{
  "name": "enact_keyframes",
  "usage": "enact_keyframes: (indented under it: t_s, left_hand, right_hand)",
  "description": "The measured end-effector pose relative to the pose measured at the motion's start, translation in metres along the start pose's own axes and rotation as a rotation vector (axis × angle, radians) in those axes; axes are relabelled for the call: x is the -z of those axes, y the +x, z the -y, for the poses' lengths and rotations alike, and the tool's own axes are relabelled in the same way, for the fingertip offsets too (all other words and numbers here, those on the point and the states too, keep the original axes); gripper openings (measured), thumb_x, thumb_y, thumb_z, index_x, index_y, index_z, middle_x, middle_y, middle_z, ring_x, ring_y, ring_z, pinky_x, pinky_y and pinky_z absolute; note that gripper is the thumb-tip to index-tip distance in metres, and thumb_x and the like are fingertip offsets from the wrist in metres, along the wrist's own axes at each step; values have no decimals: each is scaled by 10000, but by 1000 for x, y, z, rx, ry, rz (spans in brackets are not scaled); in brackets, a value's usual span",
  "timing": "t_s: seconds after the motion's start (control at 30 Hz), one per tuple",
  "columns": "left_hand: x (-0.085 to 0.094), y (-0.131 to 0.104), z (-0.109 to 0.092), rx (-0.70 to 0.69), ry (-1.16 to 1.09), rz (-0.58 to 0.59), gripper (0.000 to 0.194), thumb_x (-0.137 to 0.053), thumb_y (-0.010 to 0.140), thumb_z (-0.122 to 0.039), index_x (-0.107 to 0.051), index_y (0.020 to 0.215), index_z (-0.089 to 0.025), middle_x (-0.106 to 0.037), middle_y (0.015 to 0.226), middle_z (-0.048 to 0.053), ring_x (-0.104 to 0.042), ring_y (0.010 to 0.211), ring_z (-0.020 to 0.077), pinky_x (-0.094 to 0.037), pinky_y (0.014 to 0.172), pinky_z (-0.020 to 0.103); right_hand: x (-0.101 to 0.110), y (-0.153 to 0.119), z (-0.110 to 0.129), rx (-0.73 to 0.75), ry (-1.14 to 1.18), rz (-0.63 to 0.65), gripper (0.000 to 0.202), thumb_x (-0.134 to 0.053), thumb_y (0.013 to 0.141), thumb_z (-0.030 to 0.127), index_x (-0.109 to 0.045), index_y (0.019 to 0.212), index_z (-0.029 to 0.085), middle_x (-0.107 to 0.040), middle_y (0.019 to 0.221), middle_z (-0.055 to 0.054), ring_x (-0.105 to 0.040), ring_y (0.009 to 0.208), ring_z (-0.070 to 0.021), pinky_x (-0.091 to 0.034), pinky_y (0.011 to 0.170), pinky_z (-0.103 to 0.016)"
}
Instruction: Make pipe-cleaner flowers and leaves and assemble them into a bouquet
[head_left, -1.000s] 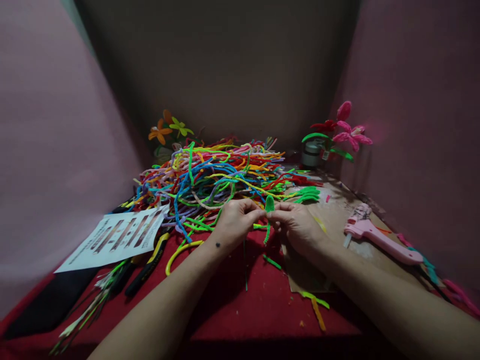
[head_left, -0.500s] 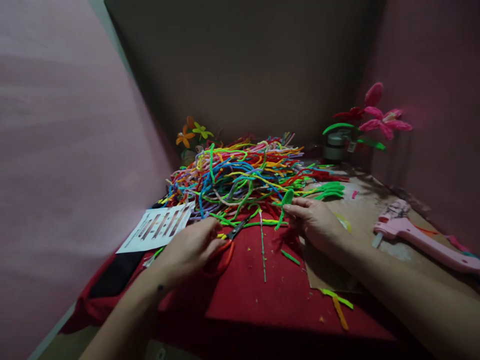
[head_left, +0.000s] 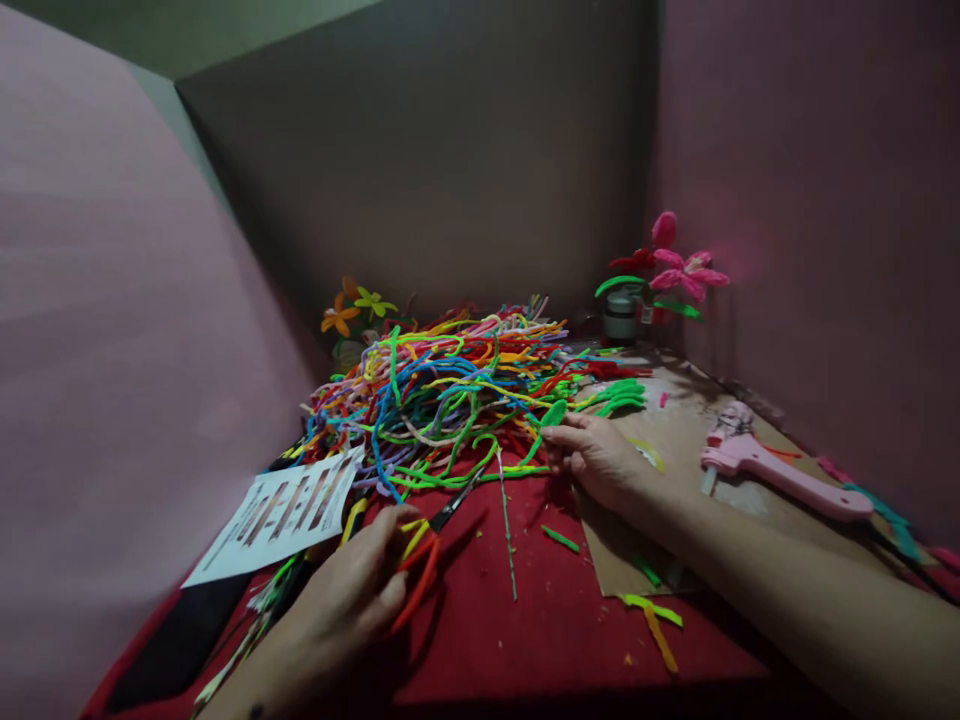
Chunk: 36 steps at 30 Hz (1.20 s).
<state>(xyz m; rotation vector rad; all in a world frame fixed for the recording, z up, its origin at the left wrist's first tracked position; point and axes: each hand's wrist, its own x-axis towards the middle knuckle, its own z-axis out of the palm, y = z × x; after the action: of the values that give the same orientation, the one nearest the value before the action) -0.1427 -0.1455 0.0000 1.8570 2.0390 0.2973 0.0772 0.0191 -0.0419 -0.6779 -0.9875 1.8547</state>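
My left hand (head_left: 364, 575) is closed round the scissors (head_left: 424, 575), which have orange-red handles and dark blades pointing away and to the right. Between the fingertips of my right hand (head_left: 604, 460) is a green pipe-cleaner leaf (head_left: 553, 414), a rounded loop; its lower end is partly hidden by the fingers. Both hands are apart, in front of a large heap of coloured pipe cleaners (head_left: 442, 385). A thin green-wrapped stem (head_left: 508, 530) lies on the red cloth (head_left: 480, 640) between them, beside a short green offcut (head_left: 560, 539).
At right, a pink glue gun (head_left: 787, 475) rests on a cardboard sheet (head_left: 607, 545). Several green leaves (head_left: 622, 397) lie beyond my right hand. A printed paper (head_left: 277, 515) is at left. Pink flowers (head_left: 686, 272) and orange flowers (head_left: 340, 315) stand at the back.
The camera view has tilted up and turned right. My left hand has drawn the scissors back toward me, farther from the green leaf. My right hand still pinches the leaf.
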Motion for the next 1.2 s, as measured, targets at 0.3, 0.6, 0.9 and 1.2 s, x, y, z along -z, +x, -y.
enact_keyframes:
  t_s: [0.3,0.6,0.9,1.2]
  left_hand:
    - [-9,9,-19,-131,142,-204,274,-389,843,-317,-496,1072,-213,-636,938,66,-593,834,196,-470,744,303]
    - [-18,32,-34,-260,481,-275,515,-307,769,-70,-386,1278,-83,-556,1184,167,-534,1065,229,-428,909,372]
    - [-24,38,-61,-327,520,-208,495,-275,779,-40,-422,1250,-76,-558,1177,177,-521,1076,234,-414,916,404]
    - [-24,42,-67,-316,447,-141,429,-360,759,-101,-439,1180,-91,-615,996,169,-588,933,240,-472,797,367]
  right_hand:
    - [-5,-6,7,-65,65,124,200,-677,567,191,-481,547,157,-544,469,18,-478,413,-94,-344,423,-233]
    - [-9,-15,11,-191,180,305,239,-657,574,137,-422,543,171,-497,446,47,-446,380,-81,-346,399,-224]
    - [-11,-19,10,-275,126,351,143,-605,547,109,-470,572,149,-541,452,28,-452,357,-80,-343,381,-214]
    - [-10,-19,8,-262,78,357,155,-611,525,120,-464,560,155,-552,424,17,-446,350,-78,-348,381,-212]
